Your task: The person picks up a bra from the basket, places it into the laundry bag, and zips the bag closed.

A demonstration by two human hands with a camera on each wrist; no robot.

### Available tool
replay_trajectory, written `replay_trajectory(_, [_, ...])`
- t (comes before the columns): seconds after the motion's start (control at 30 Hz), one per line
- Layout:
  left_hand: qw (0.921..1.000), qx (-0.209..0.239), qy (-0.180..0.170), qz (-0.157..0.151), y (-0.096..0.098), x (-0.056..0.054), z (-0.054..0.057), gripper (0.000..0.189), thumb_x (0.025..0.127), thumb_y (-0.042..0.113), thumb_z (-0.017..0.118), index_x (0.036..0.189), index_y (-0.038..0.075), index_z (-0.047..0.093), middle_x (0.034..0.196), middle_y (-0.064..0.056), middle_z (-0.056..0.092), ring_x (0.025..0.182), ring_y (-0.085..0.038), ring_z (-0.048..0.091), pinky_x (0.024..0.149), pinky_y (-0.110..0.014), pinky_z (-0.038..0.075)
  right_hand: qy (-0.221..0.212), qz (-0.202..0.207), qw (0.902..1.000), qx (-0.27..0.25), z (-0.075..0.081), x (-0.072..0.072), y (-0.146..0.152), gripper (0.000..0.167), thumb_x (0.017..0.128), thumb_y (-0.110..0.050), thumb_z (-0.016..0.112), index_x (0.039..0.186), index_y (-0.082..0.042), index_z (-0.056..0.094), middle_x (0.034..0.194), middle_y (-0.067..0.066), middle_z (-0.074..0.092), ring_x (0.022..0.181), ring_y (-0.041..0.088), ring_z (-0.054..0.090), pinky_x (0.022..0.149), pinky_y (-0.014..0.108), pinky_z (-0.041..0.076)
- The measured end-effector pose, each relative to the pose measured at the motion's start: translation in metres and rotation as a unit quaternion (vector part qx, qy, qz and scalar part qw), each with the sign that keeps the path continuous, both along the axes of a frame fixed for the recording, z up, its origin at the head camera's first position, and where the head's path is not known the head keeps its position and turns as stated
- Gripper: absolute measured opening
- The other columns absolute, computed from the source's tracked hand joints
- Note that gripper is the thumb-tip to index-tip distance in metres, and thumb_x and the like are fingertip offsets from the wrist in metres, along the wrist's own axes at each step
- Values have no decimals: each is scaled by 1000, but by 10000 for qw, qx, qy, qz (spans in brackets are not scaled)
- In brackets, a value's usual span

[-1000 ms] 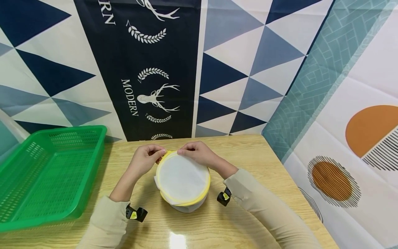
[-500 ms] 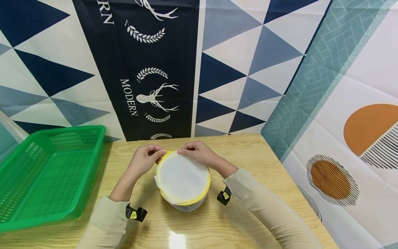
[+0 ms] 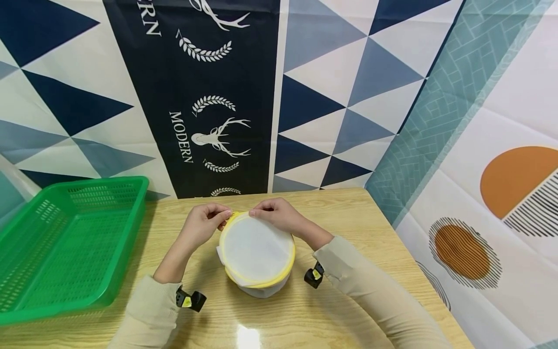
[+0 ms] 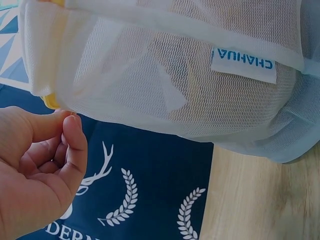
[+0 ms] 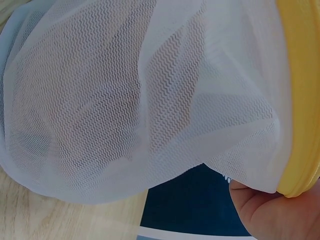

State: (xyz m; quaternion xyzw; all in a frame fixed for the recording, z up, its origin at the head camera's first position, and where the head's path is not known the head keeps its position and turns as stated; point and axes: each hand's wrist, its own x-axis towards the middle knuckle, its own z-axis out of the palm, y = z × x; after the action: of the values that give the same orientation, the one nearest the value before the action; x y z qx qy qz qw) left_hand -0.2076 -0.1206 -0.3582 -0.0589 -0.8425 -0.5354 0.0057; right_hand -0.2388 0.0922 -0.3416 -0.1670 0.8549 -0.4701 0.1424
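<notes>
A round white mesh laundry bag (image 3: 257, 249) with a yellow zipper edge stands on the table between both hands. Its sheer side wall shows in both wrist views, with a small white tag (image 4: 243, 65) lettered in blue. At the far left of the rim, the left hand (image 3: 204, 222) pinches the zipper edge between thumb and fingertips. The right hand (image 3: 279, 215) grips the far rim, thumb on the lid and fingers hidden beneath. In the right wrist view, the yellow zipper (image 5: 302, 100) runs down to the right hand (image 5: 280, 212).
A green plastic basket (image 3: 111, 271) stands on the left of the wooden table (image 3: 348, 218). Patterned cloth (image 3: 322, 87) hangs behind the table's back edge and along its right side. Each wrist wears a small black camera.
</notes>
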Motion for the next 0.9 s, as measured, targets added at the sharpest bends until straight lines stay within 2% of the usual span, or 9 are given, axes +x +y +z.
replay_trajectory(0.53, [10000,5,-69,23,-3,0,2,22,93,19,58,101,1,68,86,-11,66,68,-14,57,60,-21,50,-134,-196,9997,-54,-1,-2,5,24,91,-28,61,104,-11,72,96,5,67,68,8,56,57,21,48])
replay_trajectory(0.67, [9999,73,-151,-32,-3,-1,5,23,94,20,57,102,0,67,86,-10,65,69,-16,58,62,-22,52,-306,-300,9990,-143,1,-1,4,25,90,-30,62,104,-11,71,94,4,66,65,8,57,56,22,49])
replay_trajectory(0.9, [9997,145,-181,-82,-4,-3,11,25,94,19,56,103,-2,66,88,-12,65,67,-10,58,63,-24,54,-774,-508,9943,-523,4,0,2,26,90,-27,62,104,-6,70,89,6,67,61,9,60,55,24,52])
